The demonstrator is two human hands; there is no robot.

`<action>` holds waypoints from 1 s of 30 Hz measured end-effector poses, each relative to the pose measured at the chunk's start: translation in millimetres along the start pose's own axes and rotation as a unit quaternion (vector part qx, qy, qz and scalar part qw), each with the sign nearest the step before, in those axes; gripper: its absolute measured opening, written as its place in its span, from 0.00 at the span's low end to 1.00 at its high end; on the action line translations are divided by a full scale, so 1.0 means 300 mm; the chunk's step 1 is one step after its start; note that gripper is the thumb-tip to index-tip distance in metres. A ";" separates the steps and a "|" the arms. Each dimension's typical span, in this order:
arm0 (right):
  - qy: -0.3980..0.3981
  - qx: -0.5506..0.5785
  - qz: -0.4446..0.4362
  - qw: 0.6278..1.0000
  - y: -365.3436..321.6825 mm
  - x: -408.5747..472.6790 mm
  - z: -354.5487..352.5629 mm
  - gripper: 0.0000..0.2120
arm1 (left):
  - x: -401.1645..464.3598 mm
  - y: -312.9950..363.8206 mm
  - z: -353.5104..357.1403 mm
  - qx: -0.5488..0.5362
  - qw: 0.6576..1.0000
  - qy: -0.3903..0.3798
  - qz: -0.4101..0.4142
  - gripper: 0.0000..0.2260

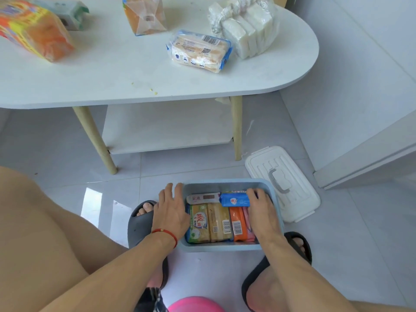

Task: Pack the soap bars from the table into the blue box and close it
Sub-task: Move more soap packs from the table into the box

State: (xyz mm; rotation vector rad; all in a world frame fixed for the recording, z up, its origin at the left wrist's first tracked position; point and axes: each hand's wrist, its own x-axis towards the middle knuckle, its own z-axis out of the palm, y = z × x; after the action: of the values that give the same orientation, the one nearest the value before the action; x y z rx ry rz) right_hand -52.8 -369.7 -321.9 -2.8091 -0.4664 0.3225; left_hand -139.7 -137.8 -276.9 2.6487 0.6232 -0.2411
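The blue box [229, 183] stands on the floor between my feet, holding several wrapped soap bars. My right hand [262, 209] is inside it at the right, fingers curled on a blue-wrapped soap bar [235, 200] lying across the top row. My left hand [172, 209] rests with straight fingers on the box's left wall. A yellow-green bar [199, 224], a tan bar [219, 222] and an orange bar [238, 222] stand side by side in the box. More soap packs lie on the white table [135, 70]: a blue-edged pack [199, 51] and a clear pack of white bars [245, 30].
The white lid [292, 197] with a grey handle lies on the floor just right of the box. An orange pack [33, 30] and a clear bag [145, 15] sit at the table's back. Wooden table legs [96, 140] and a lower shelf stand beyond the box.
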 end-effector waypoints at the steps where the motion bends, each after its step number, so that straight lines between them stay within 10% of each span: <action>1: -0.003 -0.030 -0.007 1.000 -0.001 0.009 0.001 0.30 | 0.000 -0.006 0.005 -0.025 1.000 -0.013 0.007 0.32; 10: -0.061 -0.215 -0.135 0.965 -0.017 0.053 0.005 0.38 | -0.010 -0.032 0.031 -0.032 0.997 -0.069 0.026 0.42; 30: -0.099 -0.074 -0.024 0.992 -0.059 0.008 0.025 0.38 | -0.011 -0.040 0.050 -0.012 0.997 -0.076 0.031 0.44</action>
State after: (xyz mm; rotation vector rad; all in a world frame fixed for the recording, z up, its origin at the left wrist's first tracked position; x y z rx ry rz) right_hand -57.5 -350.8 -324.1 -2.9165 -0.6247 0.5817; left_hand -149.2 -135.8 -293.8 2.5921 0.4907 -0.4087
